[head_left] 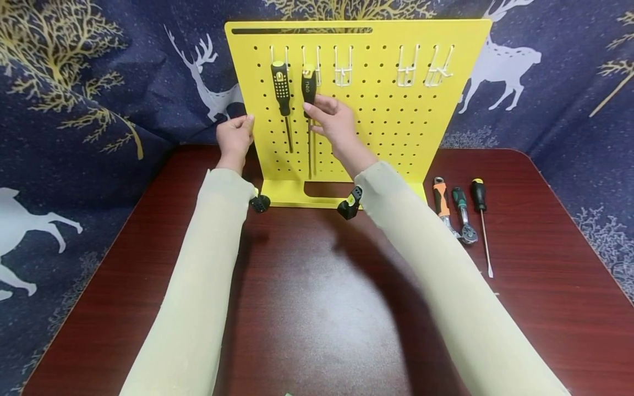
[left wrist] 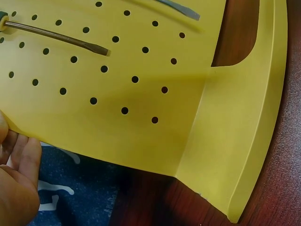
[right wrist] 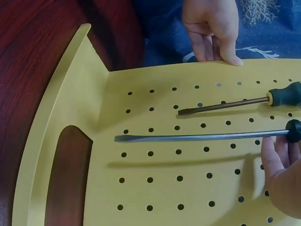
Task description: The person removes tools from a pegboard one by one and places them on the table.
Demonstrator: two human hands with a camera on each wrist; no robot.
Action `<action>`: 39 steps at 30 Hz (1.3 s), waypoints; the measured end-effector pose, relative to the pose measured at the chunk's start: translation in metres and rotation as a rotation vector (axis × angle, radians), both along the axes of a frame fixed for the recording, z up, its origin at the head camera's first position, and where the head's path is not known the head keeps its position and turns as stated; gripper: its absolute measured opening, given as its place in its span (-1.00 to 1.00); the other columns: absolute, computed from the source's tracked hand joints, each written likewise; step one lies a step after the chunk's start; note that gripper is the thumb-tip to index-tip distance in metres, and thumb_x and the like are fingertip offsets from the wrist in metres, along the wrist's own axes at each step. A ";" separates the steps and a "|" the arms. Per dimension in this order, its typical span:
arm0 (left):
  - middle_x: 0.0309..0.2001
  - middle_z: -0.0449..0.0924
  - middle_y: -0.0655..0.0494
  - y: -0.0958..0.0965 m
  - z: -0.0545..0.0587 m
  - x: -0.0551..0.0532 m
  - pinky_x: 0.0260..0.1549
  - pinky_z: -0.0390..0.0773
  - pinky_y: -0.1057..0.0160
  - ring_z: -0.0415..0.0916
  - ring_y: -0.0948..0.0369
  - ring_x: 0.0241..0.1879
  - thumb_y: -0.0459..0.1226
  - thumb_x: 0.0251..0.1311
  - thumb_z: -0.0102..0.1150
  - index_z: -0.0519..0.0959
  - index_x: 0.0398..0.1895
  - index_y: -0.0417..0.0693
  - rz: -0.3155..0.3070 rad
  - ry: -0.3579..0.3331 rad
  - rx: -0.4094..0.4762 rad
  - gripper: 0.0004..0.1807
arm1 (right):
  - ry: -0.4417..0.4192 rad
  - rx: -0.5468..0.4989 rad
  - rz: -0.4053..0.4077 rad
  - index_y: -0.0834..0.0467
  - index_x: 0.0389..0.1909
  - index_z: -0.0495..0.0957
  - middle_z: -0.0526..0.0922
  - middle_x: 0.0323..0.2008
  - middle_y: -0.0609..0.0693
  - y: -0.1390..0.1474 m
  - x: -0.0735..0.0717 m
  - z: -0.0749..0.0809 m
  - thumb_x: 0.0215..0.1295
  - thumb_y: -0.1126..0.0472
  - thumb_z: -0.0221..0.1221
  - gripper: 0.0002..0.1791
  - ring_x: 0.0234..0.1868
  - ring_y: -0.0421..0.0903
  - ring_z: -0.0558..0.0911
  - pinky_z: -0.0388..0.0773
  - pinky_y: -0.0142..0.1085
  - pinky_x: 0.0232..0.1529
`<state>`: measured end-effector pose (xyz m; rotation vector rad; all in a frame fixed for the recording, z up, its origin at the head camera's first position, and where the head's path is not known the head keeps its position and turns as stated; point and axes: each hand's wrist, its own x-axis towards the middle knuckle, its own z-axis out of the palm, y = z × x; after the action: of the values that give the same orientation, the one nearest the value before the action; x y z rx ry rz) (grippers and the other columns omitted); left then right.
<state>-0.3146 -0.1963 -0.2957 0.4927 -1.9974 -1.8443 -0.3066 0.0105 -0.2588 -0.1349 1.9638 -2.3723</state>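
Observation:
A yellow pegboard (head_left: 386, 126) stands upright on the table. At its left edge my left hand (head_left: 234, 137) pinches the board between thumb and fingers; the left wrist view shows part of this hand (left wrist: 19, 174) at the edge. My right hand (head_left: 339, 121) holds a long flathead screwdriver (head_left: 309, 85) by the lower end of its black handle, against the board by the second pair of white hooks. Its long blade (right wrist: 197, 137) points down, a little off the board's surface. Beside it another flathead screwdriver (head_left: 280, 88), with a dotted handle, hangs in the leftmost hooks.
More white hooks (head_left: 343, 71) line the board's upper right. On the table's right side lie an orange-handled tool (head_left: 441, 199), a green-and-black ratchet wrench (head_left: 463, 212) and a black-handled flathead screwdriver (head_left: 479, 195). A dark patterned cloth (head_left: 163, 82) hangs behind the table.

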 end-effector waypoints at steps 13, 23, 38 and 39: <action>-0.57 0.40 0.30 0.001 0.002 0.004 -0.53 0.36 0.49 0.29 0.37 -0.60 -0.23 0.42 0.22 0.70 0.07 -0.26 0.002 -0.003 0.016 -0.69 | 0.015 0.018 -0.057 0.21 0.20 0.60 0.67 0.19 0.13 -0.007 0.005 0.003 0.38 0.26 0.32 -0.61 0.12 -0.05 0.69 0.68 -0.08 0.19; -0.53 0.41 0.30 0.002 0.002 0.003 -0.55 0.34 0.51 0.30 0.37 -0.60 -0.23 0.41 0.23 0.70 0.08 -0.24 0.013 -0.002 -0.013 -0.69 | 0.027 0.039 -0.043 0.22 0.17 0.60 0.69 0.13 0.11 -0.008 0.018 0.007 0.40 0.22 0.30 -0.64 0.07 -0.10 0.68 0.68 -0.02 0.17; -0.61 0.39 0.30 0.002 0.002 0.002 -0.60 0.31 0.51 0.27 0.38 -0.65 -0.25 0.40 0.24 0.70 0.06 -0.28 0.009 0.013 0.029 -0.69 | 0.006 -0.010 0.000 0.25 0.12 0.62 0.65 -0.22 -0.13 -0.009 0.037 0.012 0.42 0.20 0.29 -0.67 -0.20 -0.21 0.60 0.69 -0.02 0.11; -0.63 0.39 0.30 0.002 0.002 0.003 -0.60 0.31 0.51 0.27 0.38 -0.66 -0.24 0.40 0.24 0.70 0.05 -0.29 0.007 0.014 0.027 -0.69 | 0.004 -0.010 0.001 0.25 0.12 0.62 0.65 -0.22 -0.13 -0.009 0.038 0.012 0.42 0.20 0.29 -0.67 -0.20 -0.21 0.61 0.69 -0.04 0.10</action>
<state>-0.3121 -0.1940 -0.2939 0.4922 -1.9617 -1.8673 -0.2687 0.0019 -0.2465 -0.1410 1.9540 -2.3833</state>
